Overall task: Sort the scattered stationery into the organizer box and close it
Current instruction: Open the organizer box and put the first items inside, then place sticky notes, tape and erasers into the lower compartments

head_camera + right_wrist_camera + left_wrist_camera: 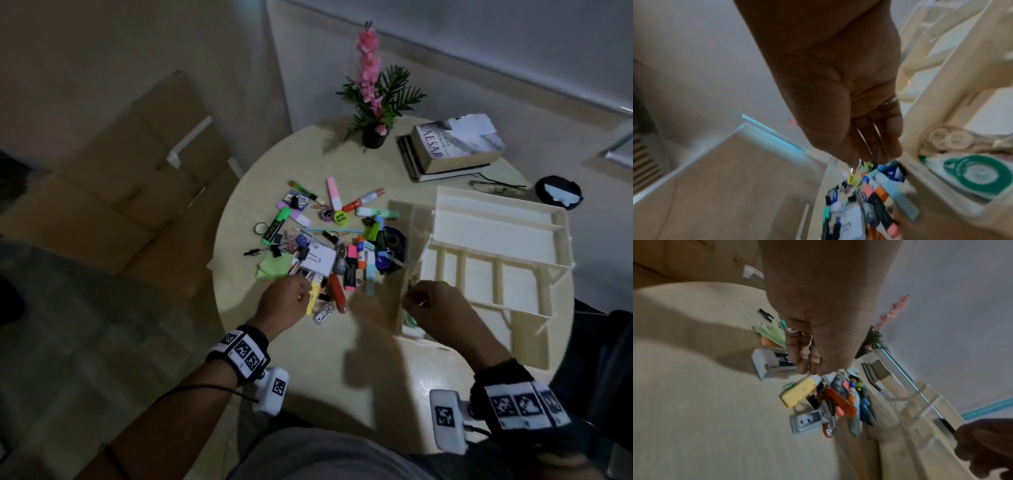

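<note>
A pile of markers, highlighters, clips and tape [342, 240] lies mid-table. The cream organizer box [486, 229] stands open at the right with its tiered trays spread. My left hand [284, 301] hovers at the pile's near edge over a yellow highlighter [312, 298]. Its fingers [807, 356] are curled round a thin metal piece, seemingly a paper clip. My right hand [431, 308] hangs over the box's near-left compartment, its fingers [869, 152] pointing down with nothing between them. A green tape roll [982, 175] and clear rolls [949, 139] lie in that compartment.
An orange cutter [337, 293] and a small metal item [323, 313] lie beside my left hand. A potted pink flower [373, 133], stacked books [452, 147], glasses [489, 186] and a black round object [558, 193] sit at the back. Cardboard [120, 192] lies on the floor.
</note>
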Action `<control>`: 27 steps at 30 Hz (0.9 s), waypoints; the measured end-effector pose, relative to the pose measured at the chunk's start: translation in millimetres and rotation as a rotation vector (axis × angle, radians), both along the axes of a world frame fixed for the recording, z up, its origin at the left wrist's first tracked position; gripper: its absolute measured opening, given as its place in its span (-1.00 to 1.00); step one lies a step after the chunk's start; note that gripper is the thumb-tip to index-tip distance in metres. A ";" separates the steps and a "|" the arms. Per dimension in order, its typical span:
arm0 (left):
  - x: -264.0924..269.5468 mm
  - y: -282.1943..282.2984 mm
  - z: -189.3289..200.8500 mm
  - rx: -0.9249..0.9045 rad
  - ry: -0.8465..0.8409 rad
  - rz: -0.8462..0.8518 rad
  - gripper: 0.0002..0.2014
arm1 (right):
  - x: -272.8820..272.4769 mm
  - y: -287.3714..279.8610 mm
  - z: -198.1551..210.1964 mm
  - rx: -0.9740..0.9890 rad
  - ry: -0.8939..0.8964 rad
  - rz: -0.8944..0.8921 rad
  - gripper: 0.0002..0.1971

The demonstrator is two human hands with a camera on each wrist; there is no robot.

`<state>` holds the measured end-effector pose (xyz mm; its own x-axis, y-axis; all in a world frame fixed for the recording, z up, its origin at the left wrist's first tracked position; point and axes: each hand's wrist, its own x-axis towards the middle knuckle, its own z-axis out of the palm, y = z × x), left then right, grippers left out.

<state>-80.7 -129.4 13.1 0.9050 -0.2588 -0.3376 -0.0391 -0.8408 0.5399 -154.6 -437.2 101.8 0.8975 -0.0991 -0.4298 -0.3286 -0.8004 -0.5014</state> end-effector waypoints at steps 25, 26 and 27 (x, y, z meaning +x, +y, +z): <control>72.0 66.3 -31.0 0.185 0.060 0.278 -0.38 | 121.4 156.5 -104.4 -0.227 -0.130 0.217 -0.36; 72.2 64.3 -29.5 0.187 0.058 0.277 -0.36 | 123.4 158.1 -102.7 -0.231 -0.127 0.214 -0.36; 72.0 63.0 -29.4 0.187 0.054 0.283 -0.35 | 125.5 158.4 -104.3 -0.228 -0.126 0.213 -0.38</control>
<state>-8.7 -66.4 -16.3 0.9117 0.0710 -0.4048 0.2344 -0.8989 0.3701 -29.1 -278.7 -2.4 0.9531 0.0157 -0.3023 -0.0885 -0.9405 -0.3280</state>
